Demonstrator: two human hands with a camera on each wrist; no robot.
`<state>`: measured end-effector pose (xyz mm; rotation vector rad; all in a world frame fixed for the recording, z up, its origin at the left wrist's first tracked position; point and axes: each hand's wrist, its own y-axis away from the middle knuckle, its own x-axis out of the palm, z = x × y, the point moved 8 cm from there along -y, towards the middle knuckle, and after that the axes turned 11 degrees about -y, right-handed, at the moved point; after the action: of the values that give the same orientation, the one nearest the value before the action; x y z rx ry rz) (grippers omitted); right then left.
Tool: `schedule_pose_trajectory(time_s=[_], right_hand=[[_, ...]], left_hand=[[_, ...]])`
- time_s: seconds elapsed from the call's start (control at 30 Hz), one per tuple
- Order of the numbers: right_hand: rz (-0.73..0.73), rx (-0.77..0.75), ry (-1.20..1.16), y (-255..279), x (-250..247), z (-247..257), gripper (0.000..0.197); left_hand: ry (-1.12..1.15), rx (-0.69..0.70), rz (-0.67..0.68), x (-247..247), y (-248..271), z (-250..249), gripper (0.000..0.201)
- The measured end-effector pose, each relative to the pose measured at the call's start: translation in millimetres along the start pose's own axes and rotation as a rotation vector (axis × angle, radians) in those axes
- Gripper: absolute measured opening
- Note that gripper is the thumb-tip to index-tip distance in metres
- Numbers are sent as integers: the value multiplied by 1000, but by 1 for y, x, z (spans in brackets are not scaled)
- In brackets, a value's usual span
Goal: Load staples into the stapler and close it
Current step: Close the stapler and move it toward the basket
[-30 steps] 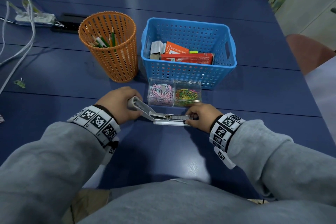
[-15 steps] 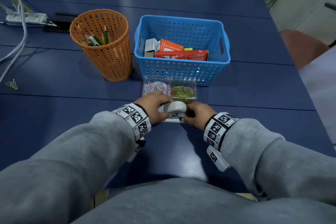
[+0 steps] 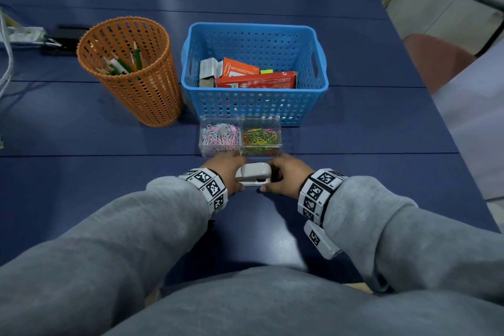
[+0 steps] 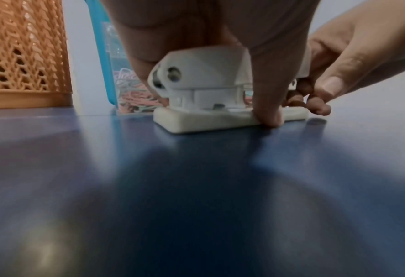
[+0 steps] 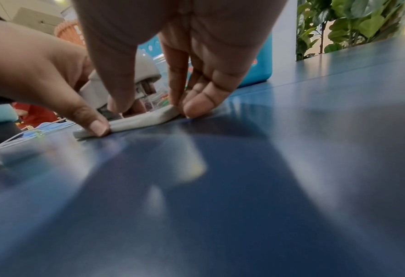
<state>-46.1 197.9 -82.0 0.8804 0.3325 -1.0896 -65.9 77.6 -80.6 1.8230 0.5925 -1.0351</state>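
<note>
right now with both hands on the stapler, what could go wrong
1. The right hand has fingertips at the nose of the stapler; pressing the top down could pinch them.
2. The left hand holds only the hinge end, so the base might slide toward the paper clip box just behind.

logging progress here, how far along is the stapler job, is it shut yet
Nearly done. The stapler sits on the blue table with its top folded down over the base, so it looks closed; the staples inside can't be seen. The left hand grips its hinge end and the right hand holds the front. Left: let go.
</note>
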Motion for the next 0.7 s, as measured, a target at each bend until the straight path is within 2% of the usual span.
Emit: schedule_pose_trajectory(time_s=[0.23,0.43,0.47,0.53,0.6,0.7], right_hand=[[51,1,-94,3,-2,-2,45],[52,8,-337,6,-5,-1,46],[38,-21,-370,8,-8,2,50],[29,-129,-396,14,-17,14,70],[49,-274,-284,25,-29,29,90],[75,-444,-1,39,-42,50,88]], left_hand=[[-61,25,22,-5,1,-5,37],[18,20,21,-13,6,-7,39],[54,14,13,-16,8,-7,42],[137,13,-14,-24,11,-7,52],[228,25,-4,-33,15,-9,57],[277,86,71,-41,17,-17,55]])
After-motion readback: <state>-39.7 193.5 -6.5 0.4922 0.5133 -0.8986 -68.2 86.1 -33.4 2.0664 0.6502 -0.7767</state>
